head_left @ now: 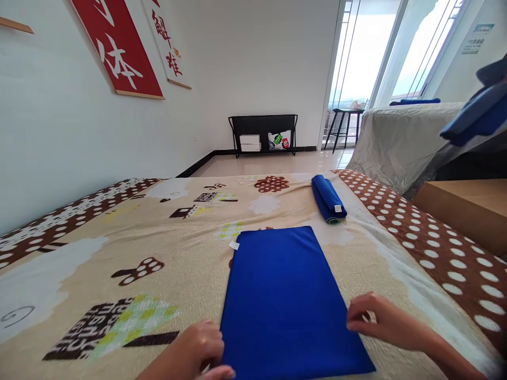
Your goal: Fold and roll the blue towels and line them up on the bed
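A blue towel (287,295) lies flat on the patterned blanket in front of me, with a small white tag at its far left corner. My left hand (202,345) is at its near left edge, fingers curled and thumb low over the cloth. At the right edge, my right hand (368,316) has thumb and fingertips pinched together on the fabric. Beyond the towel's far right corner rests a rolled blue towel (327,196), which also bears a white tag. Neither hand touches the roll.
The beige blanket (190,269) has a brown polka-dot border. A brown box (467,208) stands right of it, near a sheet-covered piece of furniture (392,137). Blue cloth (479,113) shows at the right edge. A black rack (263,132) stands by the back wall.
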